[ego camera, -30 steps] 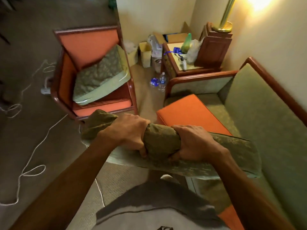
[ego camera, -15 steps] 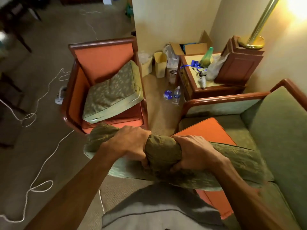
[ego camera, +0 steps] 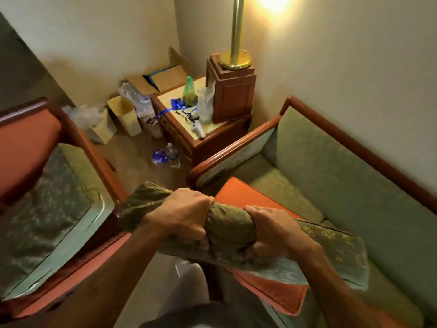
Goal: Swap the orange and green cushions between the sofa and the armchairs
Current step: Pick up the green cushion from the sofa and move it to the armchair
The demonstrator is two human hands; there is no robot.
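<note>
Both hands were clenched on a green cushion (ego camera: 331, 252), bunching its near edge; the left hand (ego camera: 186, 215) gripped it left of the bulge, the right hand (ego camera: 272, 229) just beside it on the right; the cushion hung in the air between the armchair (ego camera: 28, 138) and the sofa (ego camera: 343, 166), its right end over an orange cushion (ego camera: 250, 197) lying on the sofa seat; a second green cushion (ego camera: 47, 209) lay tilted in the orange armchair; a side worktop (ego camera: 212, 131) in the corner carried a lamp base (ego camera: 233, 91) and bags; a water bottle (ego camera: 172, 156) stood on the floor beside it.
</note>
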